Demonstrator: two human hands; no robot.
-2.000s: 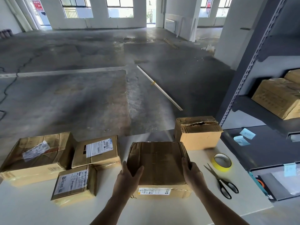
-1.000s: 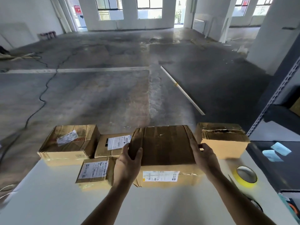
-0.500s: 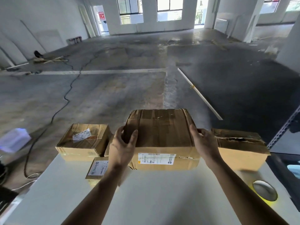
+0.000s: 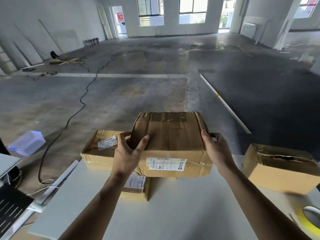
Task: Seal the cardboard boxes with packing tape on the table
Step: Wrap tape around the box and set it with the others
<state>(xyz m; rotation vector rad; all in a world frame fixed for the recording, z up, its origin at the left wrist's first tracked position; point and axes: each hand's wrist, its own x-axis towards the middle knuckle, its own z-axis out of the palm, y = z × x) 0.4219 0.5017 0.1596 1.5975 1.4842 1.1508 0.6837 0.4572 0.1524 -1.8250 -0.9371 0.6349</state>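
Hands grip box side edges.

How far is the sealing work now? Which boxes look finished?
Done: the held box appears taped across its top, and the left box shows glossy tape. In hand: left hand and right hand grip the held box by its sides, above the small box. Left: the right box has a torn, gaping top; the yellow tape roll lies unused on the table.

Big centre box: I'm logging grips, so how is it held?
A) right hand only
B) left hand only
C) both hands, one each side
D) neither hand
C: left hand grips the big centre box at its left edge, right hand at its right edge.
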